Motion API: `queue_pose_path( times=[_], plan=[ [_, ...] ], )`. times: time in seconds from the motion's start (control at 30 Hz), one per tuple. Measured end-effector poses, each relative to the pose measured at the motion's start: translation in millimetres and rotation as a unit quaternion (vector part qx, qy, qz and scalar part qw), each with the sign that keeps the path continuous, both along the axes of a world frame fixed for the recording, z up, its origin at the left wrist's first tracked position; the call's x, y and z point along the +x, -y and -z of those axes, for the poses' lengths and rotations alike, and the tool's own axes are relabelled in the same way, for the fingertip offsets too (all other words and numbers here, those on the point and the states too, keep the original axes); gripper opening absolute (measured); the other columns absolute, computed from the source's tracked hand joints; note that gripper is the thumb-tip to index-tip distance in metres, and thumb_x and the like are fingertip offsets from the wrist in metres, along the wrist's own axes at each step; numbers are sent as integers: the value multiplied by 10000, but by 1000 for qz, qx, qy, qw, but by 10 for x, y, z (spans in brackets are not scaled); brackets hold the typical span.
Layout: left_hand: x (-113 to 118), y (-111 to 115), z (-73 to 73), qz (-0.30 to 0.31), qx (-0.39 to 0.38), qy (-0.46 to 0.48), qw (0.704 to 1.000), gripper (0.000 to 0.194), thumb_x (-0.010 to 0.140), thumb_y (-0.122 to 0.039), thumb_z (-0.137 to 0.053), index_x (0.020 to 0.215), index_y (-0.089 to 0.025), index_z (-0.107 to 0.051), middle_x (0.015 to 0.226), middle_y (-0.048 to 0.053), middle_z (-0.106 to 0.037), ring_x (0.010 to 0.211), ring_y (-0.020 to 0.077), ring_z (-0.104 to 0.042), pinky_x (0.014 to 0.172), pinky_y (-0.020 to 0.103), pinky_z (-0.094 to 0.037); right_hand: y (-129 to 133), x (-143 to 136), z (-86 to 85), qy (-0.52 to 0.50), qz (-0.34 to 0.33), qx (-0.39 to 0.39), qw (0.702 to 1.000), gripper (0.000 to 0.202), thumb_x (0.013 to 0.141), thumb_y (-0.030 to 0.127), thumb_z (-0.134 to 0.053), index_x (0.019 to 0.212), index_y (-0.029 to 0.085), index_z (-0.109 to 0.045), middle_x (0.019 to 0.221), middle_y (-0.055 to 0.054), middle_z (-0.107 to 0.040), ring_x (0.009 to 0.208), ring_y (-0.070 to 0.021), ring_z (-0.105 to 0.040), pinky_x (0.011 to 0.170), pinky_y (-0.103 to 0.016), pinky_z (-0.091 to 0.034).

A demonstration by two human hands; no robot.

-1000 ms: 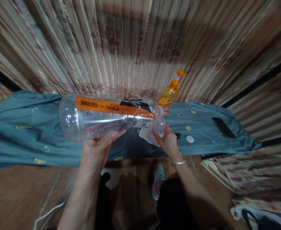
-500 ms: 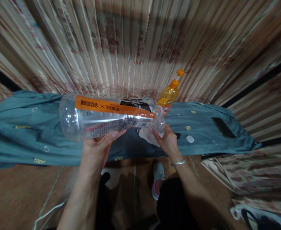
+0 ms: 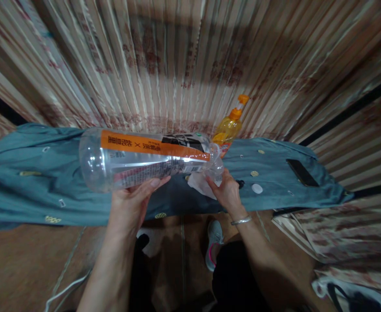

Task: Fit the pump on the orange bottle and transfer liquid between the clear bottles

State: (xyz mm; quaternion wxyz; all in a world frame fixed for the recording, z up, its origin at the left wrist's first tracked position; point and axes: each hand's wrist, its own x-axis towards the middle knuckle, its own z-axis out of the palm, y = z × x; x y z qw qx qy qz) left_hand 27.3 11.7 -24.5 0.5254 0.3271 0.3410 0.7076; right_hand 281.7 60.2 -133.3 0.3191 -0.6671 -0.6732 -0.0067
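A large clear plastic bottle (image 3: pixel 138 158) with an orange and silver label lies sideways in the air above the cloth-covered table. My left hand (image 3: pixel 135 195) holds its body from below, thumb along the near side. At the bottle's narrow right end, my right hand (image 3: pixel 227 188) has its fingers closed on a clear plastic piece (image 3: pixel 214 167); whether this is the neck or a separate part cannot be told. Beneath that end a white sheet (image 3: pixel 201 184) shows on the table. Behind it stands an orange pump bottle (image 3: pixel 228 128) of yellow liquid.
Blue-green cloth (image 3: pixel 63 173) covers the narrow table. On its right side are a dark phone (image 3: pixel 302 172), a white round disc (image 3: pixel 257 188) and a small black object (image 3: pixel 240 184). Pleated curtain (image 3: pixel 177 65) hangs behind; a white cable (image 3: pixel 67 286) runs over the floor.
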Motion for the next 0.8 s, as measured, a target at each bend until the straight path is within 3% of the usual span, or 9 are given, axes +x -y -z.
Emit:
queue_pose_path(
  times=[0.3,0.8],
  plan=[
    [-7,-2,-5,-17,-7,-30,999,354,527,-299,-981,775,-204,-747,776,8,-773,800,234,-772,821,456,-683,-8,1,16,3,0,6,1000,675,941,678,-440,1236,85,-570,1007,-200,-747,924,-304,-728,794,-399,-563],
    [21,-11,-73,-31,-18,-34,999,338,443,-298,-1001,647,-223,-741,739,8,-751,775,202,-744,745,373,-692,-1,6,11,-8,-7,1,1000,592,935,593,-530,1267,104,-569,1080,-205,-751,980,-307,-731,836,-410,-570]
  ],
)
